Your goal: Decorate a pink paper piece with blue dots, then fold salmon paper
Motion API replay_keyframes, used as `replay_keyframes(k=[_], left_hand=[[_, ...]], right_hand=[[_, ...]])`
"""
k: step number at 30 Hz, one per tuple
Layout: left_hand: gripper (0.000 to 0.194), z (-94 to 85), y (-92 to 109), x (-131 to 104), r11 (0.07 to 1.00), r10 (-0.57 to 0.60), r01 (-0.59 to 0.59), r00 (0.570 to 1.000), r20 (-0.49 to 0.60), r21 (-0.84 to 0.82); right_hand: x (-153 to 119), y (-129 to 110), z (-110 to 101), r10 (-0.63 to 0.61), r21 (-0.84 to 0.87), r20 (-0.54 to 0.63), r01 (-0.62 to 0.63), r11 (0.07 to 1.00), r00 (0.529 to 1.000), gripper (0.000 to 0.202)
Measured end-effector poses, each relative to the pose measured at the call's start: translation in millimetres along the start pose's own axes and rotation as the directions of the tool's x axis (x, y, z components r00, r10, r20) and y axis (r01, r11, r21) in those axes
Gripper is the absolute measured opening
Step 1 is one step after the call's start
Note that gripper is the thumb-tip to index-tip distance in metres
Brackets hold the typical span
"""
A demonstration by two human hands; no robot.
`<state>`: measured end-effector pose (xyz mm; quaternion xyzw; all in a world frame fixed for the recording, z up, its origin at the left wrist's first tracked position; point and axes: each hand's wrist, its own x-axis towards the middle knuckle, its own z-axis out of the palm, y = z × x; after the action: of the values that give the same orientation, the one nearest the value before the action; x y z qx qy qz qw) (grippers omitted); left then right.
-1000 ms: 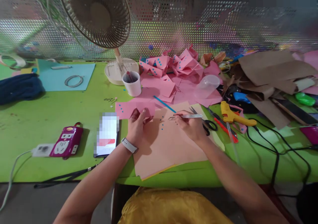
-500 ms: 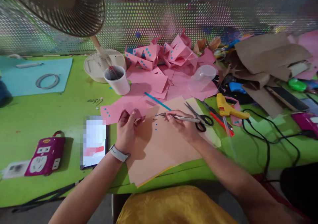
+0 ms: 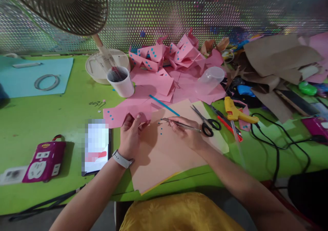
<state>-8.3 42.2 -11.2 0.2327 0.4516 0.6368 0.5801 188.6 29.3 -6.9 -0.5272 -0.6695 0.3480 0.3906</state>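
Note:
Between the thumb and fingers of my left hand [image 3: 132,133] is a strip of pink paper [image 3: 116,116], with several small blue squares on its left end. My right hand [image 3: 186,132] pinches a pair of metal tweezers [image 3: 187,125]. Their tips point left, over a few tiny blue paper pieces [image 3: 161,133] on the peach paper sheets [image 3: 164,162]. Whether the tips grip a piece is too small to tell. A thin blue paper strip [image 3: 164,105] lies just beyond the tweezers. Black-handled scissors [image 3: 207,125] rest right of my right hand.
A phone [image 3: 96,147] and a purple power socket [image 3: 44,161] lie at left. Behind stand a white cup [image 3: 120,84] and a fan [image 3: 77,12]. Folded pink paper shapes [image 3: 164,55] are heaped at the back. A yellow glue gun [image 3: 237,111] with a trailing cord sits at right.
The tweezers have tilted in my right hand, with their rear end lower and further left. My left hand keeps its hold on the pink paper.

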Motion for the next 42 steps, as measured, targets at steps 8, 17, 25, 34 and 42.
replay_keyframes(k=[8, 17, 25, 34, 42], left_hand=[[0.023, -1.4, -1, 1, 1.000, 0.003, -0.003, 1.000, 0.010, 0.012], [0.024, -1.5, -1, 1, 1.000, 0.003, -0.003, 1.000, 0.010, 0.019], [0.025, -0.7, -1, 1, 1.000, -0.004, 0.004, 1.000, 0.007, 0.009], [0.025, -0.8, -2, 2, 1.000, -0.001, 0.001, 1.000, -0.001, 0.005], [0.024, 0.0, -1, 1, 1.000, 0.007, -0.007, 1.000, -0.003, 0.025]], right_hand=[[-1, 1, 0, -0.073, -0.028, -0.006, 0.072, 0.997, 0.997, 0.022], [-2, 10, 4, -0.275, -0.047, -0.042, 0.273, 0.961, 0.961, 0.019], [-1, 9, 4, -0.286, -0.081, -0.049, 0.281, 0.956, 0.957, 0.018], [0, 8, 3, -0.168, -0.020, -0.059, 0.167, 0.986, 0.984, 0.019], [-2, 5, 3, -0.084, 0.084, -0.079, 0.091, 0.992, 0.993, 0.022]])
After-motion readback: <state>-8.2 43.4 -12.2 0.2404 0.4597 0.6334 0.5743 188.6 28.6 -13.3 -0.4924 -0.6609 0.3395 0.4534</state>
